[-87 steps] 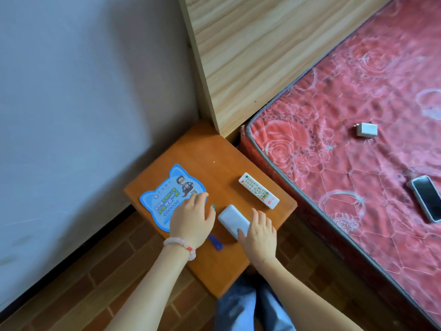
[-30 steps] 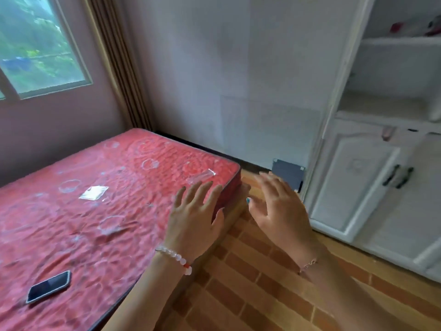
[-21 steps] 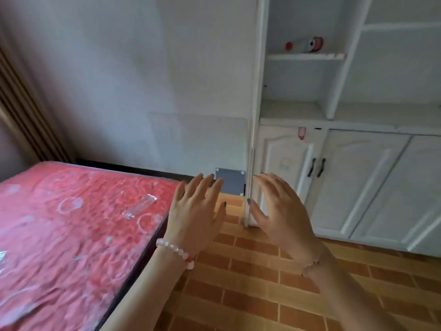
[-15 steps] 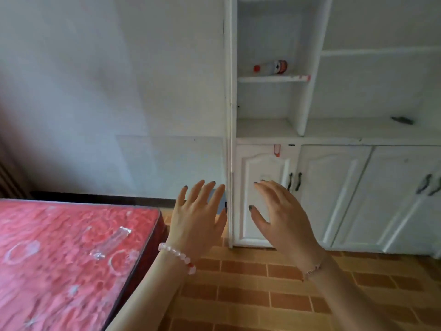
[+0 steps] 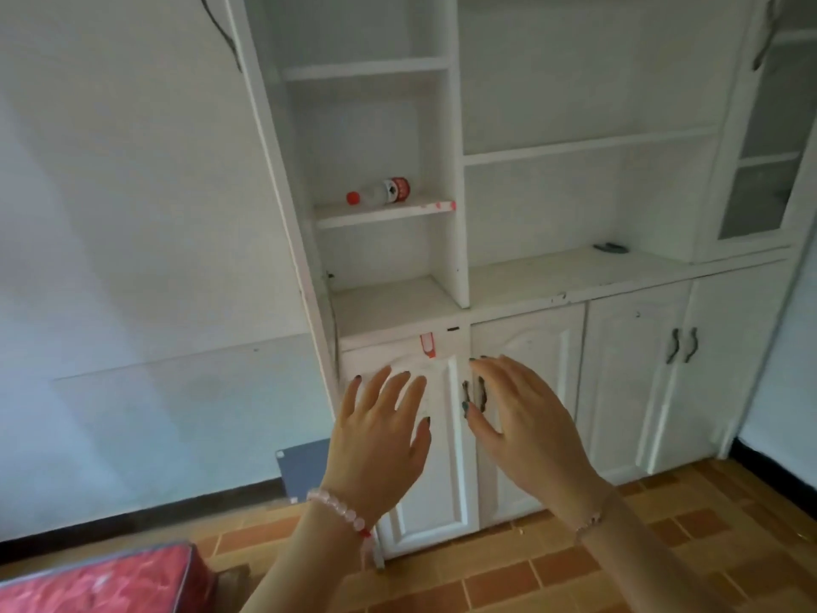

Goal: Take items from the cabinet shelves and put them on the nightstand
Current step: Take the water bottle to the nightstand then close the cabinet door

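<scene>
Your left hand and right hand are both raised in front of the lower doors of the white wooden cabinet. Fingers are spread and relaxed, holding nothing. The clear plastic bottle with red cap and red label lies on its side on the narrow left-column shelf, above and beyond your hands. A small dark object sits on the wide ledge to the right; can't tell what it is. The red mattress corner is near left.

White cabinet; on its left shelf, near the front edge, a clear bottle with red cap and red label; orange-brown brick-pattern floor tiles; red mattress with paler markings; pale pink beaded bracelet; grey panel.
</scene>
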The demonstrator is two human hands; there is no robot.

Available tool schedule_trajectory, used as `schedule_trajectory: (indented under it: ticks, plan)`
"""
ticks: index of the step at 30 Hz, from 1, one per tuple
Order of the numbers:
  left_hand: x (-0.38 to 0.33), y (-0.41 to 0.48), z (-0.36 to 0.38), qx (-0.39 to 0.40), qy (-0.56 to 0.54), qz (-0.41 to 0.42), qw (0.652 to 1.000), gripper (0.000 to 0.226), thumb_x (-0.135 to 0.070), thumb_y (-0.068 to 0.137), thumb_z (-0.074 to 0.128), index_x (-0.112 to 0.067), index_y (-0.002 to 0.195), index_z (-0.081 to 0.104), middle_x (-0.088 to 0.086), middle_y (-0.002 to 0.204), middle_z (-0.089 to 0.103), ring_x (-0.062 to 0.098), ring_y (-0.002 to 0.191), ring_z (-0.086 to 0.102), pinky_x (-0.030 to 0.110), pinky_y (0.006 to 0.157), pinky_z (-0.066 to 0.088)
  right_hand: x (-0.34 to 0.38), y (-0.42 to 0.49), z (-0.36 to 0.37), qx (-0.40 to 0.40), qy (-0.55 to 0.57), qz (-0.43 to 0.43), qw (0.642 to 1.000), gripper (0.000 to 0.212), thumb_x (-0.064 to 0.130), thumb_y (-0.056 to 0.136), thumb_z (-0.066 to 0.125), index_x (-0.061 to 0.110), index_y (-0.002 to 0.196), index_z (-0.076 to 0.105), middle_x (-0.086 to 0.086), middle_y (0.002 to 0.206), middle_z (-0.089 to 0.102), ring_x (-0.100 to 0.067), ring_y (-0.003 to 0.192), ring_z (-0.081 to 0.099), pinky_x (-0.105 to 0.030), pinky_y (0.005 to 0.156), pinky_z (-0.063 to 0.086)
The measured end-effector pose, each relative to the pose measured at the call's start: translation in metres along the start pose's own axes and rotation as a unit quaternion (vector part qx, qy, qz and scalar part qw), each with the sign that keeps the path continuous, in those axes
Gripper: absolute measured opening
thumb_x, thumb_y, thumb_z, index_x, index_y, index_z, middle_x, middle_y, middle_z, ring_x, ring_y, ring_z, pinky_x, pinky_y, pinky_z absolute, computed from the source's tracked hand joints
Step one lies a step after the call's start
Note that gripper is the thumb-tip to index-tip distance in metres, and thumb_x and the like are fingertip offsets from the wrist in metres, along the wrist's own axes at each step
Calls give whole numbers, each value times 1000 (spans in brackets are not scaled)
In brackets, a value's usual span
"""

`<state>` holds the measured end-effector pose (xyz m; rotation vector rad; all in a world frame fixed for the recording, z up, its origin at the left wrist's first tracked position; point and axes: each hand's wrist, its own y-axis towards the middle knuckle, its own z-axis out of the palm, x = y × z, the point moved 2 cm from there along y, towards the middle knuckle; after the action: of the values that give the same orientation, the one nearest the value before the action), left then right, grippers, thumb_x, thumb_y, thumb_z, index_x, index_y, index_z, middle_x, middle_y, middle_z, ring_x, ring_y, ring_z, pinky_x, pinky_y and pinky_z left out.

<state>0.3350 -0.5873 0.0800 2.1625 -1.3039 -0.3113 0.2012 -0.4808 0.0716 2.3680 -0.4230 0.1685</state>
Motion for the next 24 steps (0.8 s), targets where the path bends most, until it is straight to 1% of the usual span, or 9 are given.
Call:
schedule_trajectory:
  ticks: [2, 6, 10, 13, 14, 18, 20, 21, 24]
  plan:
    - [-3, 23, 20, -2, -7, 4, 1000, 47, -39, 86, 35, -17, 119, 60, 4, 119, 64, 27, 118, 56, 50, 98, 45, -21, 20, 10, -6, -3, -3, 1000, 51, 45, 89, 38, 14, 127, 49, -4, 127, 58, -23, 121, 50, -40, 100, 44]
    - [-3, 76, 62, -10, 0, -8, 1000, 46, -38, 86, 37, -16, 119, 58, 4, 119, 64, 27, 118, 56, 50, 97, 45, -71, 63, 33, -32, 12, -4, 999, 45, 38, 89, 54, 11, 125, 51, -6, 122, 61, -26, 116, 55, -34, 97, 39]
    - [1, 136, 97, -30, 25, -39, 998, 40, -33, 83, 54, -14, 117, 60, 5, 115, 66, 29, 113, 59, 50, 94, 45, -120, 119, 50, -38, 30, -11, 999, 47, 42, 89, 48, 9, 121, 54, -9, 119, 63, -29, 114, 56, -38, 95, 42]
    - [3, 185, 115, -40, 43, -58, 997, 42, -36, 84, 42, -14, 114, 62, 5, 111, 67, 28, 108, 61, 49, 91, 48, -151, 164, 59, -40, 29, -34, 998, 51, 45, 87, 40, 9, 120, 55, -8, 115, 64, -28, 110, 58, -35, 92, 43]
    - [3, 200, 120, -41, 49, -65, 996, 42, -36, 84, 41, -14, 114, 62, 5, 110, 67, 28, 107, 62, 49, 90, 48, -161, 179, 62, -38, 29, -45, 998, 52, 45, 86, 36, 10, 120, 56, -7, 115, 64, -27, 110, 58, -34, 92, 43]
    - [14, 245, 137, -56, 66, -91, 992, 40, -31, 75, 63, -14, 111, 63, 5, 107, 68, 27, 103, 64, 47, 89, 48, -186, 233, 83, -38, 38, -87, 995, 53, 44, 86, 34, 9, 120, 56, -7, 116, 64, -27, 109, 59, -39, 93, 47]
    - [25, 261, 144, -58, 78, -107, 989, 41, -29, 73, 67, -13, 111, 63, 5, 106, 68, 26, 102, 64, 47, 88, 49, -192, 257, 96, -43, 47, -106, 992, 50, 40, 86, 37, 7, 119, 55, -8, 114, 64, -26, 107, 59, -39, 91, 49]
    - [32, 267, 148, -61, 85, -115, 988, 40, -29, 75, 65, -13, 111, 64, 5, 106, 69, 27, 101, 65, 48, 88, 48, -195, 268, 102, -44, 50, -114, 991, 50, 39, 86, 38, 6, 119, 56, -9, 114, 64, -26, 106, 60, -38, 91, 48]
    - [56, 281, 157, -53, 90, -144, 984, 42, -34, 82, 44, -12, 112, 64, 6, 105, 69, 26, 100, 65, 49, 87, 50, -200, 303, 121, -42, 48, -138, 988, 51, 39, 86, 39, 6, 121, 55, -9, 116, 63, -25, 108, 59, -37, 92, 46]
